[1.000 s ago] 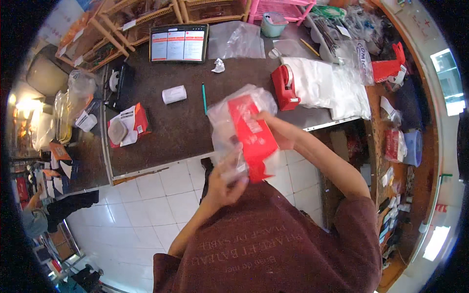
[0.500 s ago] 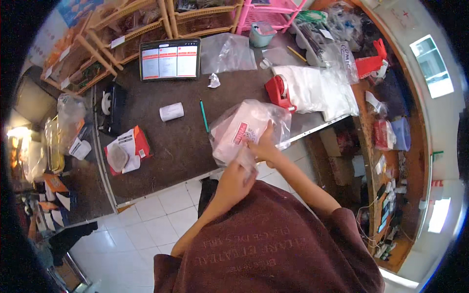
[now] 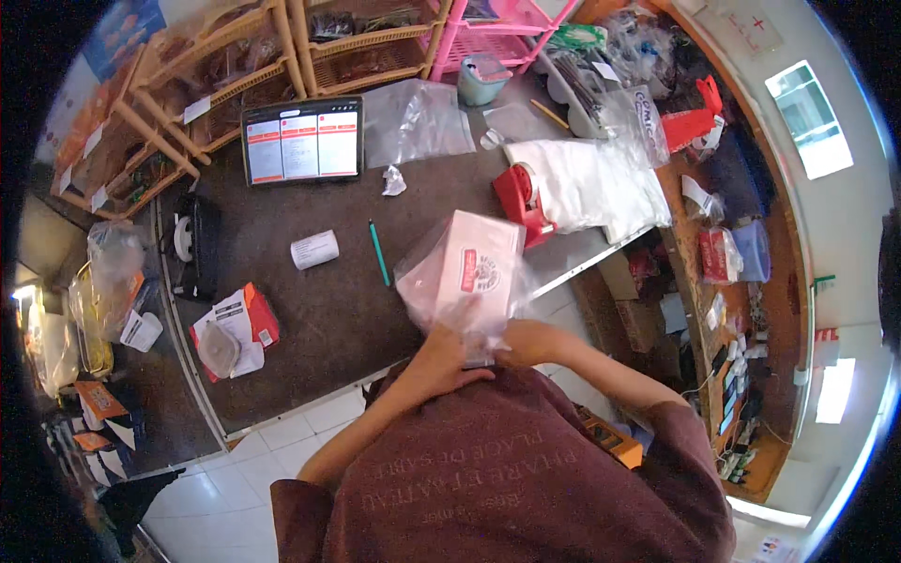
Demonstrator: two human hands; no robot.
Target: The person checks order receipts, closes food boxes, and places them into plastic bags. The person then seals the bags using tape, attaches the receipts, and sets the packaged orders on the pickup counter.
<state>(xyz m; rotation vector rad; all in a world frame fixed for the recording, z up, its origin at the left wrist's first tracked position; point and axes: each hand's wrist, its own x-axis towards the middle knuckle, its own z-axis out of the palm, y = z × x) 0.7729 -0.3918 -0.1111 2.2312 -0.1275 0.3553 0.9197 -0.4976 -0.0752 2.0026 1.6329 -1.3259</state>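
A pale pink box with red print lies inside a clear plastic bag at the table's front edge. My left hand is closed on the near end of the bag, below the box. On the bag's right side, my right hand has its fingers bunched against the gathered plastic. Some fingertips of both hands are hidden by the bag and the hands themselves. Just beyond the box stands a red tape dispenser, close to the bag's far right corner.
A tablet stands at the back. A white paper roll, a teal pencil and crumpled paper lie left of the bag. White plastic bags are stacked at right. A plastic tub rests on red and white packaging.
The box in its bag has turned more upright in view. Both hands have drawn down to the bag's near end, and my right hand has come off the box's face. The view has shifted slightly.
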